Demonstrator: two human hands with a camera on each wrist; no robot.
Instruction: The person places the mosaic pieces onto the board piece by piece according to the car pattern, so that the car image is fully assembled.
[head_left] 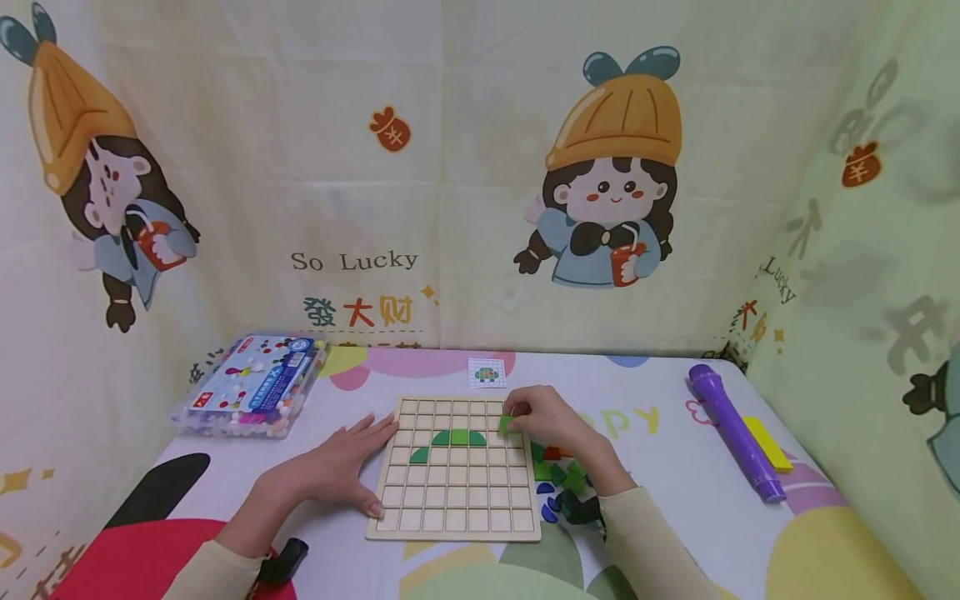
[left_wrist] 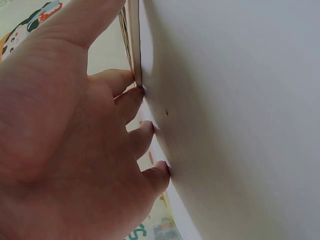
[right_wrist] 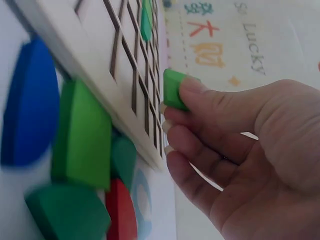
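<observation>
A wooden grid board (head_left: 442,498) lies flat on the table. In one of its rows sit a dark green quarter-round piece (head_left: 441,437), a light green square (head_left: 459,437) and another quarter-round piece (head_left: 477,438). One more quarter-round piece (head_left: 419,456) is a row nearer, to the left. My right hand (head_left: 551,415) pinches a green square block (right_wrist: 173,89) between thumb and fingers, over the board's upper right cells. With fingers spread, my left hand (head_left: 341,462) rests against the board's left edge; its fingertips (left_wrist: 146,131) touch the tabletop.
Loose pieces lie right of the board, among them a blue piece (right_wrist: 31,105) and a red one (right_wrist: 120,210). A small pattern card (head_left: 487,373) is behind the board. A clear plastic box (head_left: 255,383) stands back left; a purple tube (head_left: 735,433) lies at right.
</observation>
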